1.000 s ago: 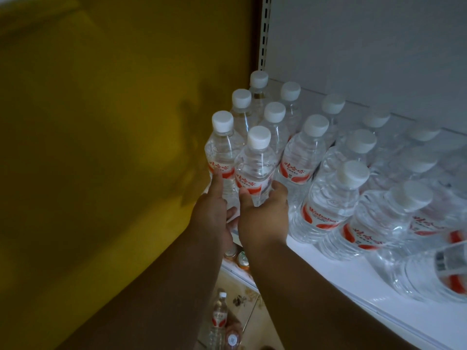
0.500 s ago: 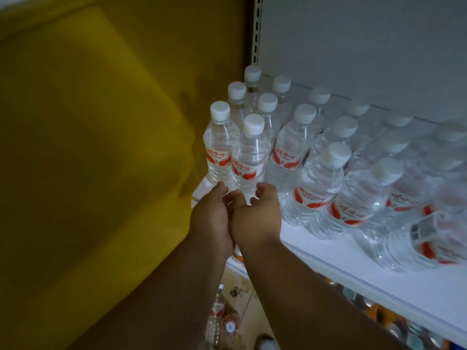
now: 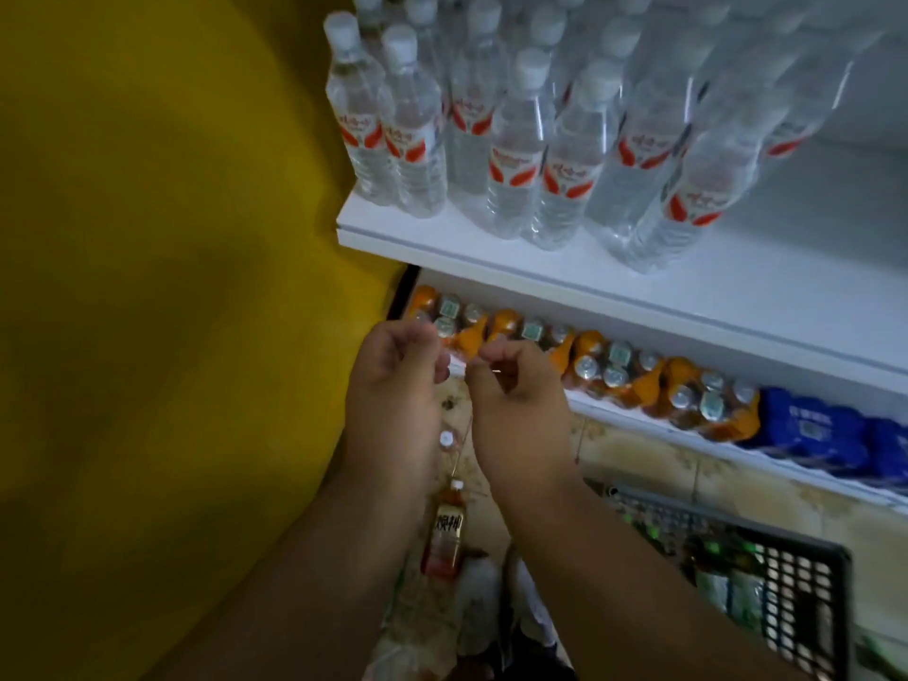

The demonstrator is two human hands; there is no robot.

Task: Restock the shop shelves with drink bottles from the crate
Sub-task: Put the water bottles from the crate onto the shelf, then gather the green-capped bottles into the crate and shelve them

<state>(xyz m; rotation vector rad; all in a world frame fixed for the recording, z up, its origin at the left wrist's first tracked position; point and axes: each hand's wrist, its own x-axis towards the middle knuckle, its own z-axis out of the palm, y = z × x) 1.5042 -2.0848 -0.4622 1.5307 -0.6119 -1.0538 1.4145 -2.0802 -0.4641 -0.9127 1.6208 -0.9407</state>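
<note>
Both hands (image 3: 457,380) empty, well below water bottles (image 3: 516,140).

Head view, steeply downward, close above shelf (image 3: 638,282) front.

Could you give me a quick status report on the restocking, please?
Both hands, left and right, empty, loosely curled. Clear white-capped water bottles upright on white shelf. Black plastic crate below; nothing blocking.
</note>
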